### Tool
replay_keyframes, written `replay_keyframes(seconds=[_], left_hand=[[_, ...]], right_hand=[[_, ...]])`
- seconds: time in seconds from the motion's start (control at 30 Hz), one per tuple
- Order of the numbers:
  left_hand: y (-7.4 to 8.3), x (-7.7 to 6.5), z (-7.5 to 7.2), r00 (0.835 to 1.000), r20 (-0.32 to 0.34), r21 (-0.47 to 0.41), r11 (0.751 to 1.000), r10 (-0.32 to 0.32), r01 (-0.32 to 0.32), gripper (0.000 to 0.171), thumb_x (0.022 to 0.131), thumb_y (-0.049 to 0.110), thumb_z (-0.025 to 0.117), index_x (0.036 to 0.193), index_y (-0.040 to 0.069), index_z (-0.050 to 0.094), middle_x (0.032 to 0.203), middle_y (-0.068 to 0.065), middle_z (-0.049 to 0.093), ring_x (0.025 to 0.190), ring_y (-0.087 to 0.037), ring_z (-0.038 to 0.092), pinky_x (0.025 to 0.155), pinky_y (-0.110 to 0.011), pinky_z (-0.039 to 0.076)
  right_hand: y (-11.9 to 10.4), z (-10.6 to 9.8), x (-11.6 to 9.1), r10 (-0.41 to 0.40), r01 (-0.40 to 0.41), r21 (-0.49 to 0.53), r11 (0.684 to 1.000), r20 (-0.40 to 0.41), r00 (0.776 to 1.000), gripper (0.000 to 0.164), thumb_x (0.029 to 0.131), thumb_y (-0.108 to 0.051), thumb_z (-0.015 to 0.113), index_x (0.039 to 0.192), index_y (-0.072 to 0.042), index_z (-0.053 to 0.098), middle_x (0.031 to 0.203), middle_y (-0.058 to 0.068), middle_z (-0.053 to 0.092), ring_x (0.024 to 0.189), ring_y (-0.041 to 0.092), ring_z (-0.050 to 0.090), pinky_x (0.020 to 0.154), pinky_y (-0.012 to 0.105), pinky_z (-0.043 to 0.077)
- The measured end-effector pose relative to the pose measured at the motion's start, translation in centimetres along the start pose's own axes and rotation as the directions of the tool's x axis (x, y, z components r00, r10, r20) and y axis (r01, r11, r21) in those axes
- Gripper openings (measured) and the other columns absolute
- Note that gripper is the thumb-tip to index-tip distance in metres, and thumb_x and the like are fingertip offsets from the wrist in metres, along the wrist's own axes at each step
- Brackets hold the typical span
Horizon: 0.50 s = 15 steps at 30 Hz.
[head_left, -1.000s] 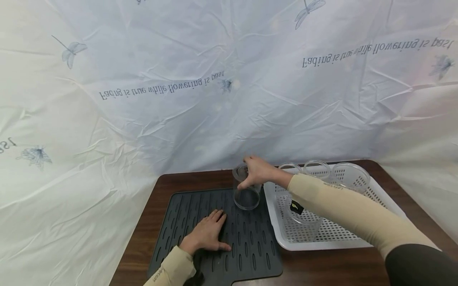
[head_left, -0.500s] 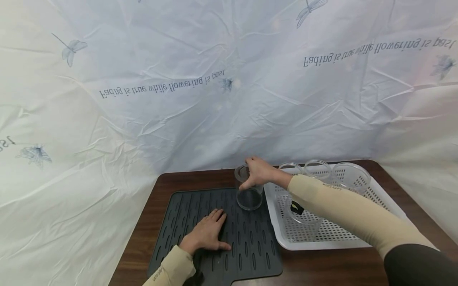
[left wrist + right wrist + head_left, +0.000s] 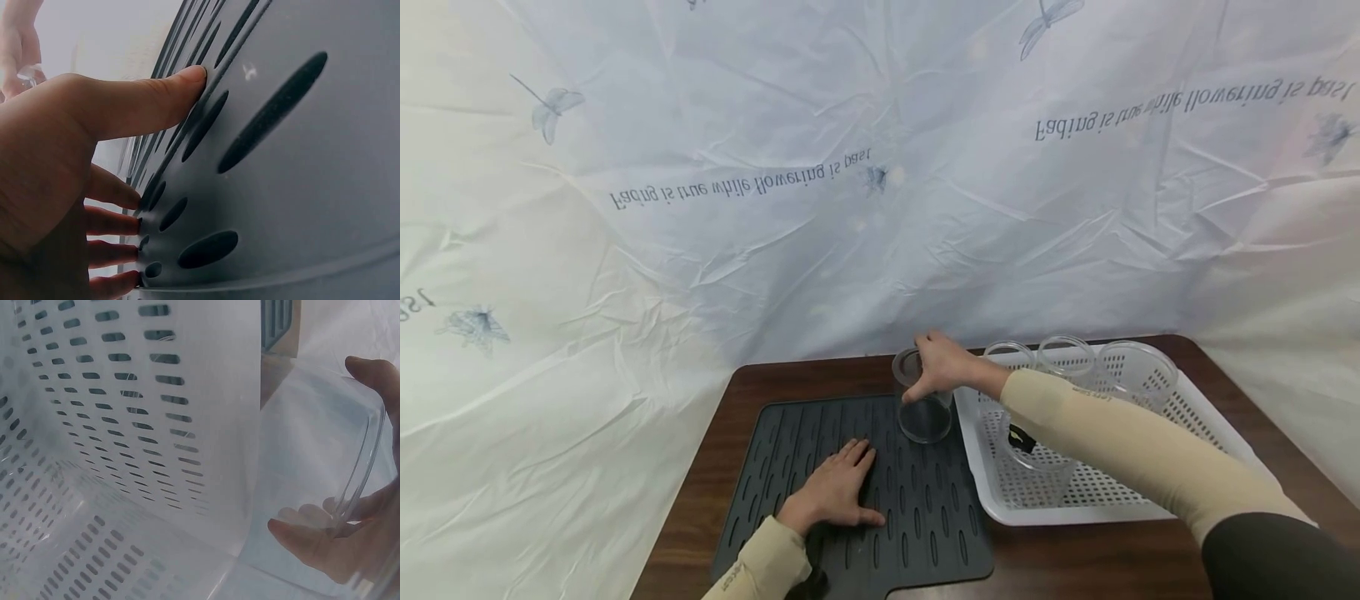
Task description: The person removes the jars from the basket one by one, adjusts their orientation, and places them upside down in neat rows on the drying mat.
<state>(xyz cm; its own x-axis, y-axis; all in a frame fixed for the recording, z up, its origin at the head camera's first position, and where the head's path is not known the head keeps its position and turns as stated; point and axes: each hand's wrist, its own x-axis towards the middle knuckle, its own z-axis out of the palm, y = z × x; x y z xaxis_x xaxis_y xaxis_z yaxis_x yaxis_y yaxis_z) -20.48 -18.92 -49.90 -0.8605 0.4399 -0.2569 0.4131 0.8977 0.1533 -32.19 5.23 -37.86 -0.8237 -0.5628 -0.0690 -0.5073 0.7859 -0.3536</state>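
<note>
My right hand [image 3: 946, 365] grips a clear, round-rimmed container [image 3: 927, 428] from above, fingers and thumb spread around its upper end. The container stands at the far right corner of a dark grey slotted mat [image 3: 925, 554], close beside the white basket. In the right wrist view, the see-through wall of the container [image 3: 306, 444] shows the fingertips behind it. My left hand [image 3: 833, 492] rests on the mat with its fingers extended. The left wrist view has the thumb and fingertips of that hand [image 3: 56, 144] touching the mat's ridged surface.
A white perforated basket [image 3: 1090, 518] sits on the right of the brown wooden table [image 3: 685, 517]. Several clear containers are in it, including a wide one [image 3: 1138, 372] at the back right and one at the front left. A printed white sheet [image 3: 820, 267] hangs behind the table.
The clear container and my right hand have shifted slightly to the right, nearer the basket, mostly in the first half second. My left hand has stayed in place.
</note>
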Motion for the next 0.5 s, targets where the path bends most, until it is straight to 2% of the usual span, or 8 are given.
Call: replay_keyframes(seconds=[0.3,0.5], left_hand=[[0.05,-0.12,0.12,1.000,-0.007,0.002,1.000,0.007,-0.007,0.106,0.074,0.072,0.067,0.152,0.009,0.034,0.159,-0.014,0.027,0.146,-0.034,0.027,0.110,-0.055,0.036],[0.10,-0.09,0.04,1.000,-0.007,0.014,1.000,0.002,-0.002,0.106,0.074,0.073,0.067,0.152,0.010,0.035,0.159,-0.013,0.027,0.146,-0.034,0.027,0.110,-0.054,0.037]], right_hand=[[-0.12,0.43,-0.11,0.002,-0.002,-0.023,1.000,0.010,1.000,0.110,0.072,-0.058,0.078,0.148,0.006,0.030,0.146,0.029,0.036,0.126,0.040,0.048,0.096,0.048,0.049],[-0.08,0.37,-0.24,0.001,-0.001,-0.002,1.000,0.006,1.000,0.112,0.072,-0.059,0.078,0.149,0.006,0.029,0.147,0.029,0.035,0.128,0.040,0.046,0.097,0.050,0.048]])
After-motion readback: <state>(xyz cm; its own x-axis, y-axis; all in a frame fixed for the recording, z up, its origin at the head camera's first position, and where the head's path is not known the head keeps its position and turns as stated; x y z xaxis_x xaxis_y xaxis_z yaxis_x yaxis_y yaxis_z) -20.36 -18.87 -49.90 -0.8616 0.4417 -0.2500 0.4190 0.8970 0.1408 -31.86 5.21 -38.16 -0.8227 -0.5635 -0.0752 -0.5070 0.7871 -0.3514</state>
